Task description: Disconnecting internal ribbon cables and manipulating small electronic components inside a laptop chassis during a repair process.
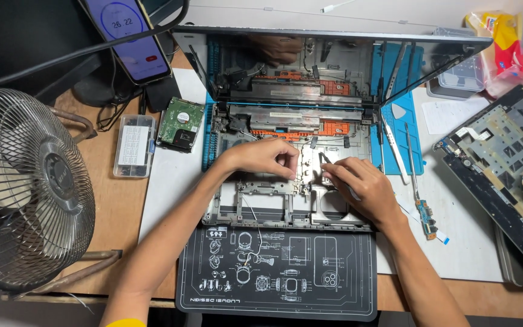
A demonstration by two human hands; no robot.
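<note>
Two hands are being worked inside the opened laptop chassis [286, 200]: the left hand [264, 157] is pinching a small part, the right hand [358, 184] is gripping a thin tool [324, 158]; steady, fine prying is judged to be needed.

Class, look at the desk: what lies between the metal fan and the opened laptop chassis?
In the head view, a clear plastic screw box and a bare hard drive lie between them.

Electronics repair bench: gutted laptop chassis [292, 200], loose circuit boards [503, 145], screw box [133, 146].
</note>
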